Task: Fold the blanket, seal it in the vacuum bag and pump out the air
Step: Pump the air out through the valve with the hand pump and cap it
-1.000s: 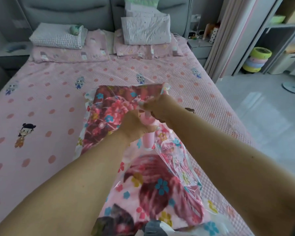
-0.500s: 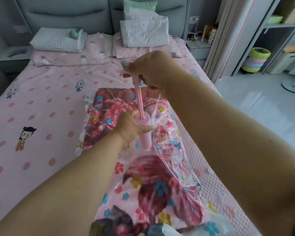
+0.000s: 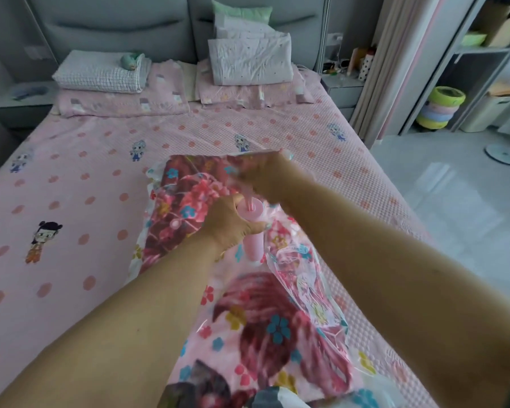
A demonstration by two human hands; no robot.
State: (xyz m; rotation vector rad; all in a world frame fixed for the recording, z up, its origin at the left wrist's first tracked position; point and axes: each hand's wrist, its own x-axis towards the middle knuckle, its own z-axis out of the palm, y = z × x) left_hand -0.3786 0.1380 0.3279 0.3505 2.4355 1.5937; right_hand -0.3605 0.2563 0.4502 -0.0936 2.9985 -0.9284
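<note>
the fingers [image 3: 256, 229] of our left hand [image 3: 228, 223] are curled around the pink pump [image 3: 253, 231], near its top, and they hold the cylinder upright. the fingers of our right hand [image 3: 265, 178] are blurred, so we cannot tell exactly how they lie; the hand is just above the pump, over the thin rod that comes out of the cylinder top.

from the largest thing: the bed [image 3: 86, 178] has a pink cover with round dots and small cartoon figures. on it, toward the right side, lies the vacuum bag [image 3: 309, 293], a clear and wrinkled plastic, and the folded blanket [image 3: 262, 325] with a pink and dark red flower pattern is inside it. the bag reaches from the middle of the bed down to the lower edge of the view. the pump stands on top of the bag, near its middle, with the lower end touching the plastic.

at the head of the bed there is a folded checked cloth [image 3: 100, 73] on the left and a grey-white pillow [image 3: 251, 60] on the right. a small round pink piece [image 3: 175, 223] sits on the bag, just left of our left hand.
</note>
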